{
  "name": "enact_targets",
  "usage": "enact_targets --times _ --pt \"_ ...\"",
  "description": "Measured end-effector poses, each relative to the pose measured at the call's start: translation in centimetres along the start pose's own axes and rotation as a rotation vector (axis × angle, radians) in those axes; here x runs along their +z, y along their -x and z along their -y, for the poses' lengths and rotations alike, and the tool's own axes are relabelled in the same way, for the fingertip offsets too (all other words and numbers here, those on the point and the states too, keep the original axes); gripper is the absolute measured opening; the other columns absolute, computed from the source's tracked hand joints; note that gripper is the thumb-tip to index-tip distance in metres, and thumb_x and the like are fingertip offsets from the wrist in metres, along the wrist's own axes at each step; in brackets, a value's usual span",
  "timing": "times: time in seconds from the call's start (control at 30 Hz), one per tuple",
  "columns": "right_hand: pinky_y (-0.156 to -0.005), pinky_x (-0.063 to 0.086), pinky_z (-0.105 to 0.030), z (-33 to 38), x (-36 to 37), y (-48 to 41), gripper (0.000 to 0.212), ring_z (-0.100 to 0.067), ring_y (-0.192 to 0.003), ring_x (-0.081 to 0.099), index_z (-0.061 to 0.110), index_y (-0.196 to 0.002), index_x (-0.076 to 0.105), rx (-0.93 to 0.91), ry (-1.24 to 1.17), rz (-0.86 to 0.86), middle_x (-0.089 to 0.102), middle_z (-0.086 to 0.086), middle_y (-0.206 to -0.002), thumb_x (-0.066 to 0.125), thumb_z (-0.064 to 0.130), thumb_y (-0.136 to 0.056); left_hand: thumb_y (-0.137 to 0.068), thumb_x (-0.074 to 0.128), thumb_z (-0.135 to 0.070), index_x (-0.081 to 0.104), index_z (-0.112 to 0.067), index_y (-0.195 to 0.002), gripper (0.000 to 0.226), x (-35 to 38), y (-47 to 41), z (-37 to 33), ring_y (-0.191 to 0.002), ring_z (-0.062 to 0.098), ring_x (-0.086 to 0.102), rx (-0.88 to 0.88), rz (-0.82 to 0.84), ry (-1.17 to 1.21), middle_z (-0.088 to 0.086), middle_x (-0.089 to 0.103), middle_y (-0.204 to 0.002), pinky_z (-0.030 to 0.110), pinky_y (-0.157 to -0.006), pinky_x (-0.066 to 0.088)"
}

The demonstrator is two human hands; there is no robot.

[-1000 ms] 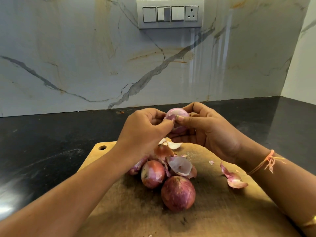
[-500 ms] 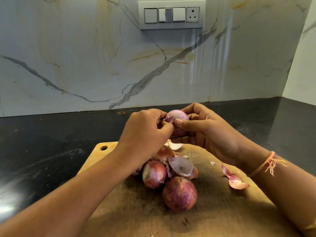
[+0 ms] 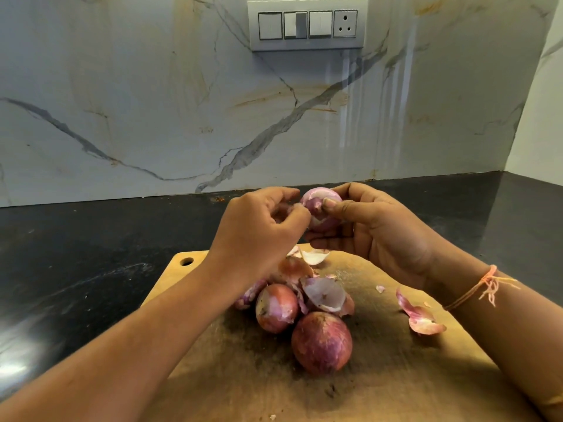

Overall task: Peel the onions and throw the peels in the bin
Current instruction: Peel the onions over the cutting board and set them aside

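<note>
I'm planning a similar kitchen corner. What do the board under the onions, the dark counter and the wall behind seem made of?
Board: looks like wood, matte, with visible grain, dark stains and a hanging hole. Counter: probably polished black stone, glossy with light reflections. Wall: marble or a marble-look slab, smooth, with grey and rust veins; which one is unclear.

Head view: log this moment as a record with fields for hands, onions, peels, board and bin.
right hand: fingers curl round a part-peeled onion, held above the board
left hand: pinches skin at that onion's side
on board: two onions, skins on, side by side
peels: heap behind those two; loose piece toward the board's right
board: wooden, on a dark counter
bin: not in view
</note>
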State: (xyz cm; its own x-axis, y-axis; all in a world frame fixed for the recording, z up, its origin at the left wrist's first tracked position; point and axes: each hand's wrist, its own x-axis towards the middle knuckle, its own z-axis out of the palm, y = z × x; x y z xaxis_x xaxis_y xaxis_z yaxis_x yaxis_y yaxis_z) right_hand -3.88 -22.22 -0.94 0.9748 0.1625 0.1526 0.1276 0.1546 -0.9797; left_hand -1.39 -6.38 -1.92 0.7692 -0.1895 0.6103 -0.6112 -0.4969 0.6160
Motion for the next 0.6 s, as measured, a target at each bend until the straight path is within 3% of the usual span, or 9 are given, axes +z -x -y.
enact_targets --times 0.03,0.13,0.37,0.5,0.6 --pt "-0.072 0.058 -0.032 -0.01 0.01 -0.01 0.025 -0.027 -0.081 0.068 0.002 -0.116 0.055 0.000 0.009 0.008 0.068 -0.020 -0.099 0.053 0.010 -0.092 -0.078 0.056 -0.037 0.069 -0.019 -0.116 0.044 0.08 0.15 -0.11 -0.076 0.010 0.070 0.000 0.019 0.019 -0.007 0.074 -0.084 0.031 -0.072 0.058" --pt "-0.073 0.058 -0.031 0.02 -0.04 0.07 0.024 -0.022 -0.078 0.068 0.004 -0.115 0.058 -0.001 0.045 0.029 0.069 -0.014 -0.093 0.053 0.009 -0.092 -0.078 0.053 -0.033 0.071 -0.026 -0.108 0.036 0.14 0.33 -0.50 -0.072 0.018 0.070 0.045 0.035 0.009 -0.006 0.074 -0.079 0.034 -0.065 0.057" --pt "-0.073 0.055 -0.031 0.31 0.20 0.15 0.026 -0.026 -0.083 0.063 0.005 -0.117 0.060 0.020 0.036 0.026 0.067 -0.017 -0.094 0.055 0.011 -0.092 -0.074 0.056 -0.033 0.076 -0.020 -0.094 0.032 -0.03 -0.16 -0.36 -0.059 0.013 0.067 0.045 -0.038 -0.037 -0.006 0.072 -0.066 0.033 -0.058 0.054" --pt "-0.071 0.054 -0.030 0.01 0.51 0.00 0.024 -0.024 -0.081 0.062 0.004 -0.114 0.061 0.016 0.015 0.003 0.067 -0.015 -0.088 0.057 0.011 -0.091 -0.082 0.064 -0.020 0.076 -0.016 -0.092 0.017 0.15 -0.31 -0.19 -0.044 0.004 0.051 0.069 -0.049 -0.112 -0.002 0.070 -0.061 0.012 -0.043 0.037" --pt "-0.072 0.055 -0.031 -0.15 0.57 -0.07 0.024 -0.023 -0.080 0.063 0.004 -0.114 0.061 0.009 0.019 -0.004 0.067 -0.015 -0.089 0.056 0.010 -0.092 -0.083 0.063 -0.017 0.076 -0.015 -0.092 0.016 0.18 -0.26 -0.12 -0.045 0.001 0.050 0.092 -0.057 -0.149 -0.003 0.068 -0.059 0.010 -0.045 0.035"
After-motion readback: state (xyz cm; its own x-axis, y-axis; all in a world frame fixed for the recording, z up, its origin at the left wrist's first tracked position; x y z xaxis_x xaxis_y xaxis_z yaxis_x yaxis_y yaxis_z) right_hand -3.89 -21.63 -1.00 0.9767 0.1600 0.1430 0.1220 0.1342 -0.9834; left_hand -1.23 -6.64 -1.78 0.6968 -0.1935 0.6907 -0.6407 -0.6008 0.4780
